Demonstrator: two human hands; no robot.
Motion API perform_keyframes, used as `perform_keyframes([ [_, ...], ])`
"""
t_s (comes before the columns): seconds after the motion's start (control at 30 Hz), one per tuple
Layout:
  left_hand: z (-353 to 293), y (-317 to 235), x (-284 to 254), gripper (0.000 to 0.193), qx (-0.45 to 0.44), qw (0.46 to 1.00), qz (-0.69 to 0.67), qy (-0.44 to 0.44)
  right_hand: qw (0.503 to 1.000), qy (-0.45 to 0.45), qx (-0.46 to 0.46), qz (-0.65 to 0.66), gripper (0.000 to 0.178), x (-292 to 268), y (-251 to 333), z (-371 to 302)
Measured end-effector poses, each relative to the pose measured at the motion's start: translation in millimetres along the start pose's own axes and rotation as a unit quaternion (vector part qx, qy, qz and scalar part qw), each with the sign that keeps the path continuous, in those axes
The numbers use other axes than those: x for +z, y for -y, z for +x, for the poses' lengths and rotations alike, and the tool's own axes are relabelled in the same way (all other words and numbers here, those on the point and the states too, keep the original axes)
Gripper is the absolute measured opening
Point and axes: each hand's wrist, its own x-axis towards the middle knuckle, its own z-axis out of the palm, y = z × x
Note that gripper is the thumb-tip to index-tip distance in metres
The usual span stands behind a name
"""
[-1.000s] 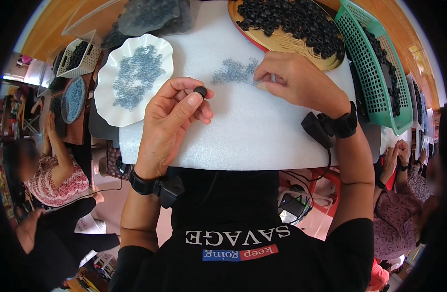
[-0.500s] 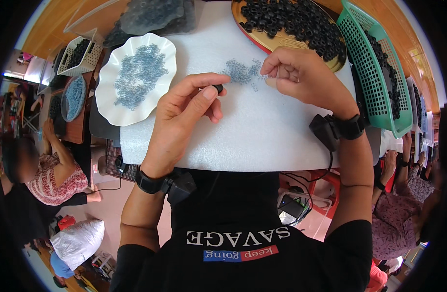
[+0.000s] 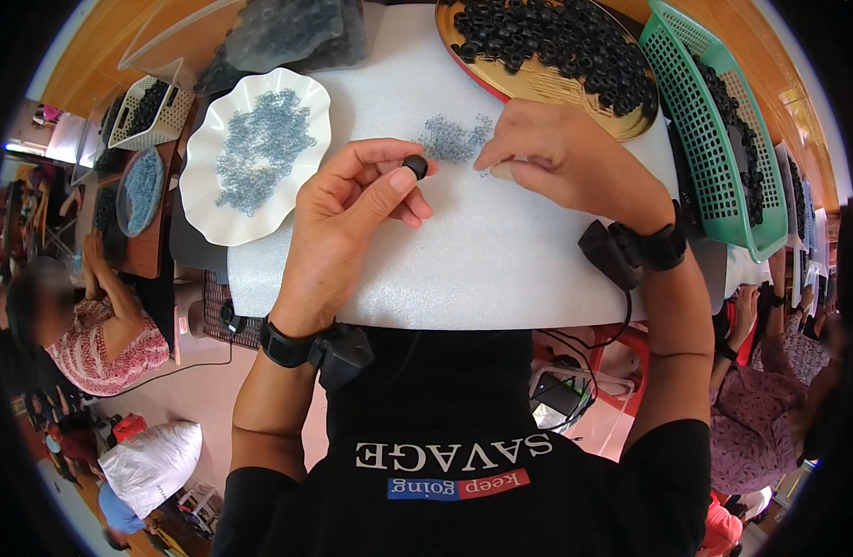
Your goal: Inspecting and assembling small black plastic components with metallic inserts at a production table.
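Between the thumb and fingers of my left hand (image 3: 352, 200) is a small round black plastic part (image 3: 414, 167), its dark rounded face turned up. My right hand (image 3: 561, 162) hovers at the right edge of a small pile of tiny clear bluish pieces (image 3: 450, 139), thumb and forefinger drawn together in a pinch. Whatever lies between those fingertips is too small to make out. Left of my left hand, a white wavy-rimmed dish (image 3: 201, 190) holds many more of the clear pieces. A gold tray (image 3: 487, 79) with a heap of black ring-like parts (image 3: 556, 46) stands beyond my right hand.
A white foam sheet (image 3: 399, 278) covers the tabletop. At the right is a green perforated basket (image 3: 765, 237) of black parts. A clear plastic box (image 3: 352, 46) with dark parts stands at the back left, near a cream basket (image 3: 171, 121). Other people sit on both sides.
My right hand has shifted slightly left and down beside the pile, its fingers now pointing downward. The black part in my left hand has turned a little, showing more of its face.
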Motion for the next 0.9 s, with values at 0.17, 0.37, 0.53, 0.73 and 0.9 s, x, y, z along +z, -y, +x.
perform_keyframes([
  [0.17,-1.8,-2.8,1.7,0.021,-0.008,1.000,0.010,-0.022,0.998,0.019,-0.008,-0.057,0.018,6.5,4.9,-0.6],
  [0.37,-3.1,-4.0,3.0,0.022,-0.039,0.999,-0.010,-0.008,0.984,0.048,-0.031,-0.170,0.011,8.2,12.1,4.0],
  [0.53,-3.1,-3.9,1.6,0.023,-0.036,0.999,-0.021,0.000,0.985,0.021,-0.045,-0.163,0.006,13.8,13.3,3.8],
  [0.73,-2.8,-3.2,4.7,0.023,-0.034,0.998,-0.049,-0.003,0.992,0.065,-0.039,-0.104,0.017,7.8,17.6,0.8],
  [0.9,-0.7,2.3,5.5,0.022,-0.016,1.000,-0.006,0.008,0.998,-0.001,0.027,0.056,0.019,-2.7,21.2,6.1],
])
